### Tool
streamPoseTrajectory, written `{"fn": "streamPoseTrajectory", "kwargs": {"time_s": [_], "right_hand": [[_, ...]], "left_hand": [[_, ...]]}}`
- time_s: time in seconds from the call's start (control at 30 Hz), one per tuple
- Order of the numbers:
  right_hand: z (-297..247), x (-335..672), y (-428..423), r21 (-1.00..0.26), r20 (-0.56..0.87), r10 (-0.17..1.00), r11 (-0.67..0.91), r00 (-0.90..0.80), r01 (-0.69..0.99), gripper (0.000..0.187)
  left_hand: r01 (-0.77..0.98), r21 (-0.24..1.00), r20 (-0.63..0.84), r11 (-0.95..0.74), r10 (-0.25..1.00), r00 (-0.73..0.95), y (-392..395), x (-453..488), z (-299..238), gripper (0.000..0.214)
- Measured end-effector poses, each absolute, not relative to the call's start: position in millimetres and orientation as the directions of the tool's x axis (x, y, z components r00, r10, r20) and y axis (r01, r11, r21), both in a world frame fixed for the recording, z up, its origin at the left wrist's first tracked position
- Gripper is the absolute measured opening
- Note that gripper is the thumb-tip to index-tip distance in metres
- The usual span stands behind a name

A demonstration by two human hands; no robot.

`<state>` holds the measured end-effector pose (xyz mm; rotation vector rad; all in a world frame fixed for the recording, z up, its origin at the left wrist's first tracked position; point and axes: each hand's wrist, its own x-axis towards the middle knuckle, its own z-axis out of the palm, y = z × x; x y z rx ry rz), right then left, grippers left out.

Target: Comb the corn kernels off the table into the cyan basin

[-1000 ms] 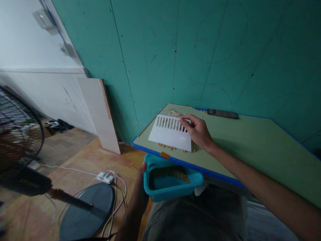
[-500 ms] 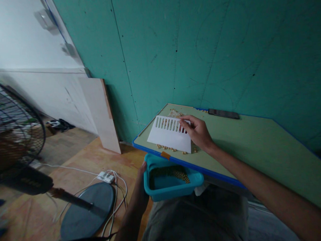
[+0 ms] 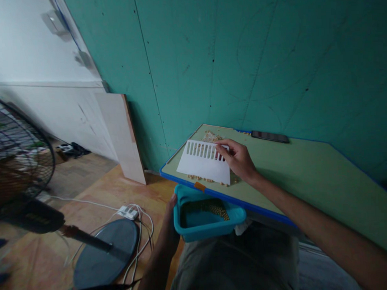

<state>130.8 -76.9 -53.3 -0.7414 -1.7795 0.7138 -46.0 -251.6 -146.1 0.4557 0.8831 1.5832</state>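
My right hand (image 3: 239, 161) grips the top right corner of a white slotted plastic board (image 3: 203, 163), which stands tilted on the green table (image 3: 309, 175) near its front left edge. Small yellow beans (image 3: 207, 179) lie along the board's lower edge, and more beans (image 3: 211, 136) are scattered behind it. Just below the table edge sits a teal plastic tub (image 3: 206, 218) with beans in its bottom. My left hand (image 3: 170, 205) holds the tub by its left side, mostly hidden behind the wall, only a thumb showing.
A black phone (image 3: 270, 136) lies at the table's back edge against the teal wall. On the floor to the left stand a fan (image 3: 19, 168) with round base (image 3: 103, 251), a power strip (image 3: 126, 213) with cables and a leaning board (image 3: 121, 137).
The board and my right hand have slid slightly toward the table's front edge, pushing the beans along. The tub and left hand have stayed in place.
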Motion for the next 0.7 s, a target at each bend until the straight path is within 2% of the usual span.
{"fn": "streamPoseTrajectory", "kwargs": {"time_s": [0.2,0.37,0.5,0.7], "right_hand": [[-52.5,130.9,-78.4,-0.766,0.576,0.765,0.628,-0.287,0.136,0.028],[-53.1,130.7,-81.0,-0.798,0.537,0.781,0.593,-0.320,0.105,0.026],[-54.1,129.4,-82.6,-0.826,0.508,0.781,0.562,-0.363,0.052,0.026],[-53.1,126.6,-88.7,-0.834,0.501,0.768,0.552,-0.399,0.014,0.026]], "left_hand": [[-0.655,0.753,-0.200,-0.056,0.930,-0.309,-252.8,-45.2,-142.1,0.025],[-0.639,0.769,-0.197,-0.021,0.943,-0.267,-253.0,-45.2,-142.5,0.039],[-0.634,0.773,-0.201,-0.037,0.933,-0.300,-251.9,-45.8,-141.3,0.036],[-0.677,0.736,-0.245,0.008,0.936,-0.254,-250.4,-47.8,-143.9,0.041]]}}
